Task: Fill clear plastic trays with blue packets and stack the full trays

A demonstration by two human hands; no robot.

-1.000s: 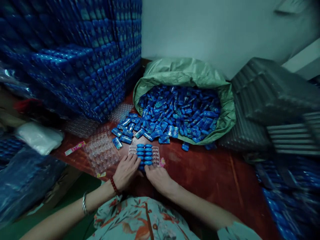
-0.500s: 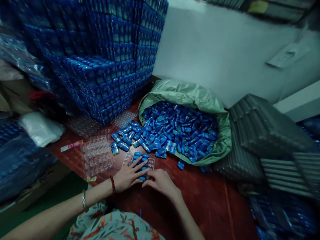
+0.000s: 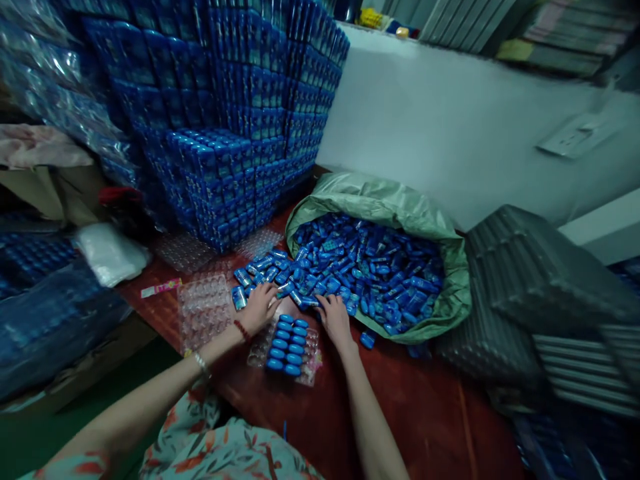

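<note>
two columns of blue pieces [image 3: 286, 345] sit in the clear tray [image 3: 257, 355], which lies on the red tabletop [image 3: 400, 400]. clock positions are read from this tray, with 12 o'clock pointing away from the person. a floral garment [image 3: 225, 453] is nearest, at 7 o'clock.

the left hand [image 3: 260, 308] is at 11 o'clock, just beyond the tray. its fingers are bent and slightly apart at the near edge of the loose blue packets [image 3: 350, 260]; whether it grips one cannot be told. a red beaded bracelet [image 3: 242, 330] and a silver bangle [image 3: 203, 365] encircle this arm.

the right hand [image 3: 334, 317] is between 1 and 2 o'clock, with its fingers bent over the same edge of packets; its grip cannot be told either.

clear plastic trays [image 3: 203, 307] lie at 10 o'clock. a pink strip [image 3: 163, 288] lies beyond them in the same direction, followed by a white plastic bag [image 3: 113, 253].

the loose packets spread from 12 o'clock into a green sack [image 3: 390, 193], whose mouth faces the person. grey ridged stacks [image 3: 545, 280] stand between 2 and 3 o'clock. a tall stack of blue packs [image 3: 225, 167] rises at 11 o'clock.

farthest, a pale wall [image 3: 425, 127] carries a socket [image 3: 570, 140] at 2 o'clock.
</note>
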